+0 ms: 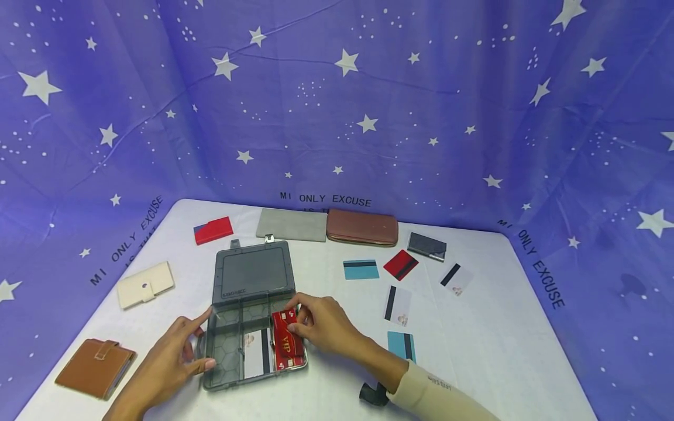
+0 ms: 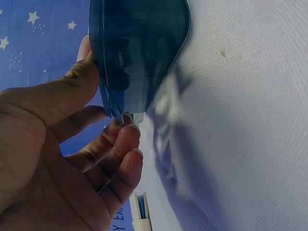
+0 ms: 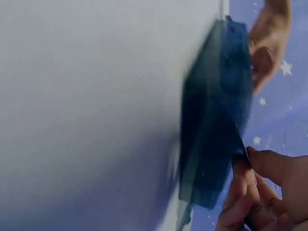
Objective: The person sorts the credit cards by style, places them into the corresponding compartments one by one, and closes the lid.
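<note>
A grey see-through plastic box lies with its lid folded back on the table. Its inside is split into compartments. My left hand grips the box's left side, thumb over the rim and other fingers along the outer wall, also seen as the left hand in the left wrist view. With thumb and fingers, my right hand pinches a red VIP card over the right compartment. Another red card lies below it. A white card with a black stripe lies in the middle compartment.
Several loose cards, such as a blue card and a red card, lie to the right. A grey wallet, brown zip wallet and dark card case stand behind. Cream and tan wallets lie left.
</note>
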`<state>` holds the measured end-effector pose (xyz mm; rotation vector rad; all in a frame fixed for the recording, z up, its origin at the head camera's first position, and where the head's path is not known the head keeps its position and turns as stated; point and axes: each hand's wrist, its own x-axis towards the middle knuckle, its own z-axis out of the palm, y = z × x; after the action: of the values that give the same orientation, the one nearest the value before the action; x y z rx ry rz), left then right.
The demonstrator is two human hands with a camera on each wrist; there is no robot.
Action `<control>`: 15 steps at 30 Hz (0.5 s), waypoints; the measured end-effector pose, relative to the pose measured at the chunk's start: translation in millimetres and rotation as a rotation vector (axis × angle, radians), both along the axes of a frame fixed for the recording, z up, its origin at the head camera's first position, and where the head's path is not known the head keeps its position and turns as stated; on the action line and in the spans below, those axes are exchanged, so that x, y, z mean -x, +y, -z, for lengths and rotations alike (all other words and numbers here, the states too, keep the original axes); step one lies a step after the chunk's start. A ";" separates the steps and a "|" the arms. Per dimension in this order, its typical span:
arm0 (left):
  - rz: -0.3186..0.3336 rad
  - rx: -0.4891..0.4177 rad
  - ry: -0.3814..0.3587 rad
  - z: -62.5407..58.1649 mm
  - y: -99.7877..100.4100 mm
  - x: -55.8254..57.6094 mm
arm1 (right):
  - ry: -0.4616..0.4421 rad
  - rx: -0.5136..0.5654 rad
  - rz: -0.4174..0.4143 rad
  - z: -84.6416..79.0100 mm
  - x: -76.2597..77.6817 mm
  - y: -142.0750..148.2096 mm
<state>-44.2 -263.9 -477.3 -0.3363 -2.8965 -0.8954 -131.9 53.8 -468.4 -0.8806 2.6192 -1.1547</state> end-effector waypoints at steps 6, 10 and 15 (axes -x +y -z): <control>-0.006 -0.019 -0.004 -0.7 0.9 -0.2 | 0.247 -0.224 0.055 5.4 -12.6 -6.6; -0.011 -0.023 -0.009 -0.3 1.3 -0.4 | 0.271 -0.289 0.049 4.7 -10.6 -5.5; -0.012 -0.017 -0.023 -1.4 1.2 -0.1 | 0.169 -0.187 -0.014 1.0 4.5 5.6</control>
<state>-44.0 -262.7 -475.9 -0.3098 -2.9064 -0.9276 -136.4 59.4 -469.5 -0.9952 2.7925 -0.8478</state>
